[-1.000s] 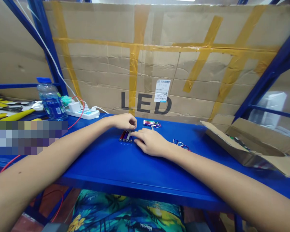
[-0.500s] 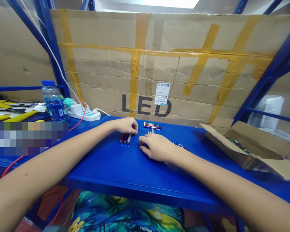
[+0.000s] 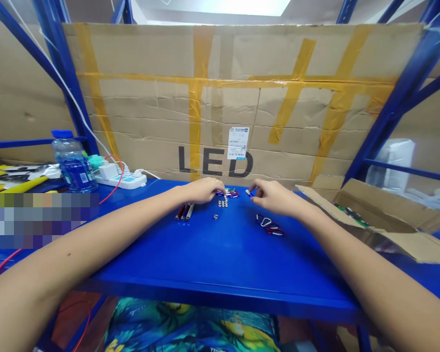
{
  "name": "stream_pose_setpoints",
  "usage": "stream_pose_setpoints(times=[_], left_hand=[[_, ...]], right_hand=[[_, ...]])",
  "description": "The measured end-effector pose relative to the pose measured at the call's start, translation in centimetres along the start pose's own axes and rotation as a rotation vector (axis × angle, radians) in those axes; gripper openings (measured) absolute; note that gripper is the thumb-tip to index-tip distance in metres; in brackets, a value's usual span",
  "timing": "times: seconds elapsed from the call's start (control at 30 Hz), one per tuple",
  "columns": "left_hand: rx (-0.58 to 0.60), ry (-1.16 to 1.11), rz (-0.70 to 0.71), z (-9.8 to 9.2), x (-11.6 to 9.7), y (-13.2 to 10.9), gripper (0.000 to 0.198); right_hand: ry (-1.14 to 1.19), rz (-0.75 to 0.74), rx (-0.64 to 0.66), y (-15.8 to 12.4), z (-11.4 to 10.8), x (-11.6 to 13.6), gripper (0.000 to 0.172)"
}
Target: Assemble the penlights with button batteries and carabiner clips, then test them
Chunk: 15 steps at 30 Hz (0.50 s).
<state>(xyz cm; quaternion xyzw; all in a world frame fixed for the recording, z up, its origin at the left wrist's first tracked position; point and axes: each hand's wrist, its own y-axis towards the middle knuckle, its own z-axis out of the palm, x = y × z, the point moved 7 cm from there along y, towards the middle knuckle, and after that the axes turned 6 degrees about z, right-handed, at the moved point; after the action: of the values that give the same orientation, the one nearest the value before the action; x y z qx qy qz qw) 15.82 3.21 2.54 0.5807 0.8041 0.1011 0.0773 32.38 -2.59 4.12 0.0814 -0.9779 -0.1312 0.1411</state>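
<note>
My left hand (image 3: pixel 206 189) is closed, its fingertips at the left end of a small bundle of coloured metal tubes with carabiners (image 3: pixel 231 192). Whatever it pinches is hidden. Between thumb and fingers, my right hand (image 3: pixel 273 196) holds a small blue-and-silver piece (image 3: pixel 250 194), right of that bundle. Below my left hand lie several slim metal tubes (image 3: pixel 184 212), side by side. Small silver button-like parts (image 3: pixel 223 202) sit in a cluster between my hands, and a separate silver part (image 3: pixel 215 216) lies nearer me. Loose carabiners (image 3: pixel 269 225) rest below my right hand.
An open cardboard box (image 3: pixel 374 215) with small items inside stands at the right. On the left are a bottle of blue liquid (image 3: pixel 72 164), a white power strip (image 3: pixel 126 180) and yellow-handled tools (image 3: pixel 18 186). A taped cardboard sheet (image 3: pixel 150 117) closes off the back of the blue table (image 3: pixel 190 259).
My right hand has moved right and away from me, uncovering the silver parts and carabiners, with the blue-and-silver piece now showing. My left hand has shifted right to the bundle.
</note>
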Motion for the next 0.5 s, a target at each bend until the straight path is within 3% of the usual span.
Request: stream_pose_setpoints(times=[0.17, 0.5], left_hand=[[0.050, 0.050, -0.006, 1.5, 1.1, 0.9, 0.060], [0.109, 0.074, -0.112, 1.7, 0.6, 1.1, 0.060]], right_hand=[[0.019, -0.022, 0.066, -0.3, 1.1, 0.8, 0.025], [-0.012, -0.034, 0.095, -0.6, 1.0, 1.3, 0.025]])
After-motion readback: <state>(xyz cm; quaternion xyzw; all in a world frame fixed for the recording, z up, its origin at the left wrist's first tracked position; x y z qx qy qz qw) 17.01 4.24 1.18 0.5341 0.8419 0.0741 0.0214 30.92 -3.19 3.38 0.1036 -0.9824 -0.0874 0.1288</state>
